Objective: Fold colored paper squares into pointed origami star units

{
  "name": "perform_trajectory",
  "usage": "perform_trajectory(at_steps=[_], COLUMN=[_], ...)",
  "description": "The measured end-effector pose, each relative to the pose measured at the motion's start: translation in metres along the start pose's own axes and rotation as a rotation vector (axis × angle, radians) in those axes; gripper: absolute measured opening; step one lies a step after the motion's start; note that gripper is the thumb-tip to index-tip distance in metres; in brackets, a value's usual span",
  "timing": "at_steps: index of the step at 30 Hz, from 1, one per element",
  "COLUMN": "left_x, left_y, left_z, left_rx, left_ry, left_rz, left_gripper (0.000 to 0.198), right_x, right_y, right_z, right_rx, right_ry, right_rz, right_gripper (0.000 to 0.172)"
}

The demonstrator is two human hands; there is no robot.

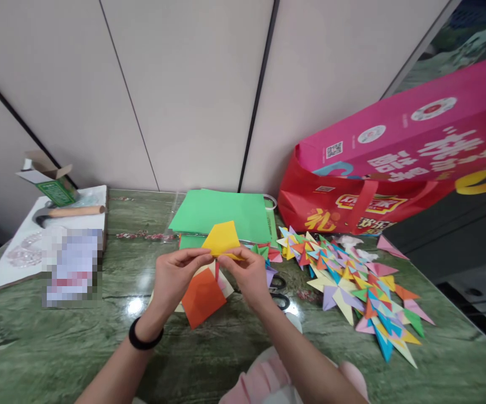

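Note:
A yellow paper [223, 238], partly folded, is held up between both hands over the middle of the table. My left hand [179, 276] pinches its lower left edge. At the lower right edge, my right hand [249, 274] pinches it with thumb and fingers. Just below the hands an orange square paper [203, 298] lies over pale sheets on the table. Behind the yellow paper lies a stack of green paper [230, 212]. Parts of the yellow paper's lower edge are hidden by my fingers.
Many colourful folded paper pieces [343, 269] spread on the right, beside dark-handled scissors [279, 302]. A red bag [318, 202] and a pink bag [402, 129] stand behind them. A white board [5, 269] at left bears a hammer [74, 211] and a green box [60, 192].

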State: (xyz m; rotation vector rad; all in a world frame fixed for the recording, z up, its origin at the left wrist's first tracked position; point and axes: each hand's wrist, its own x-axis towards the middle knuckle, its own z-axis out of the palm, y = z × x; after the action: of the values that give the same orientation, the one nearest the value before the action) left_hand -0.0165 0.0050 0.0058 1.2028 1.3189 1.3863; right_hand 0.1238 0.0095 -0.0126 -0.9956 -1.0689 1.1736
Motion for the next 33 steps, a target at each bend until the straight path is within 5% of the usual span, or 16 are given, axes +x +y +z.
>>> perform_trajectory(at_steps=[13,33], left_x=[-0.01,-0.014], left_y=[0.0,-0.003], left_z=[0.012,0.014], left_rx=[-0.106,-0.199], left_ry=[0.041,0.054], left_rz=[-0.017,-0.016], left_gripper=[0.015,0.015], right_x=[-0.002,-0.004], right_y=[0.006,0.006], right_z=[0.003,0.004], right_rx=[0.096,0.12], right_ry=[0.152,0.153], right_rz=[0.0,0.018], right_gripper=[0.023,0.025])
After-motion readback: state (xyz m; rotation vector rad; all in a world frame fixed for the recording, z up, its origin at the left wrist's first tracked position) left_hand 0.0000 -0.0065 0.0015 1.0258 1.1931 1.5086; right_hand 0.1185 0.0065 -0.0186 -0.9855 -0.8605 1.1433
